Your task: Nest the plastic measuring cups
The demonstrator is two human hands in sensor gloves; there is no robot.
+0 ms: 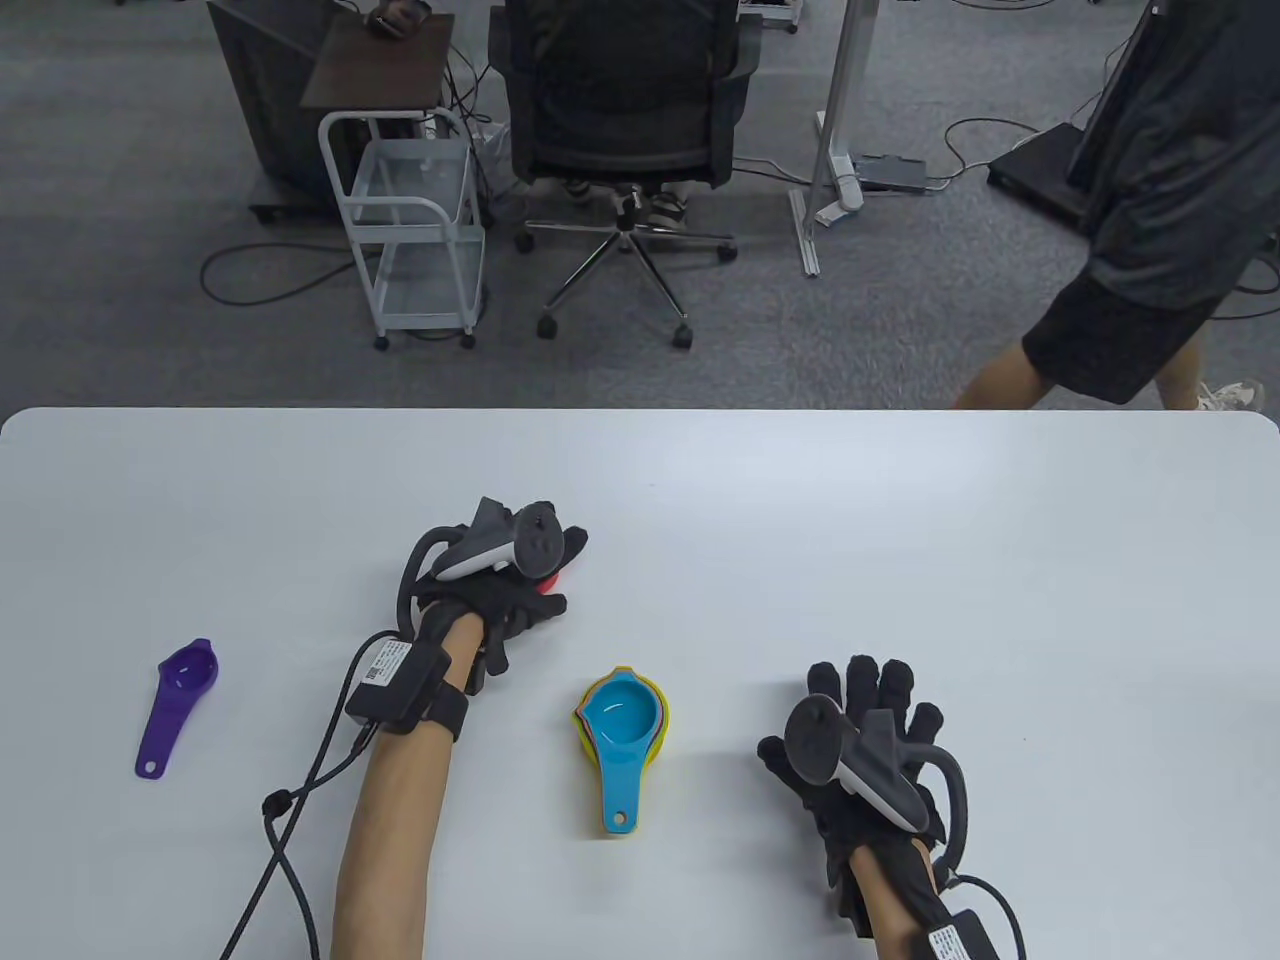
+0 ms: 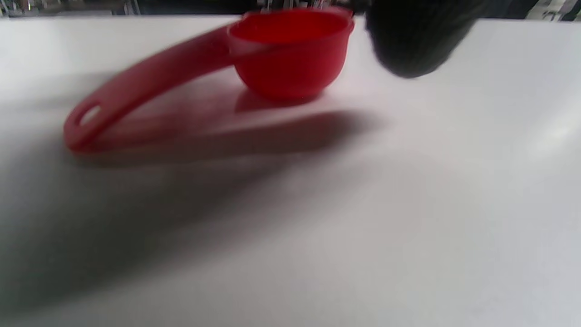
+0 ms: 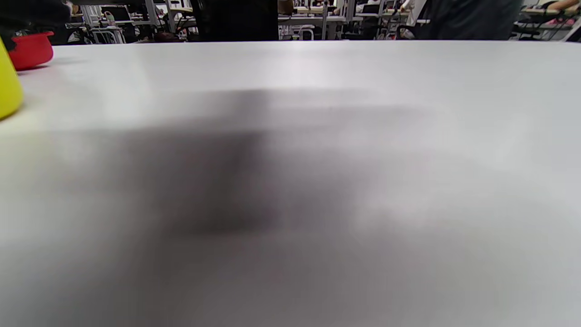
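The gloved right hand (image 1: 860, 745) lies flat, fingers spread, holding nothing. At its nine o'clock sits the nested stack of plastic measuring cups, blue on top (image 1: 622, 722). The left hand (image 1: 505, 580) hovers over the red plastic measuring cup (image 2: 290, 54); one fingertip (image 2: 408, 41) is just beside its bowl, grip unclear. A purple plastic cup (image 1: 180, 700) lies well apart at nine o'clock.

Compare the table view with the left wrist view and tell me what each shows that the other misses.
Only the table view shows the purple cup, the nested stack with the blue cup on top, and the right hand lying flat, apart from any cup. Only the left wrist view shows the whole red cup, upright on the table, its handle lying to that view's left. Both share the left hand, which hides most of the red cup from above; whether it touches the cup is unclear.
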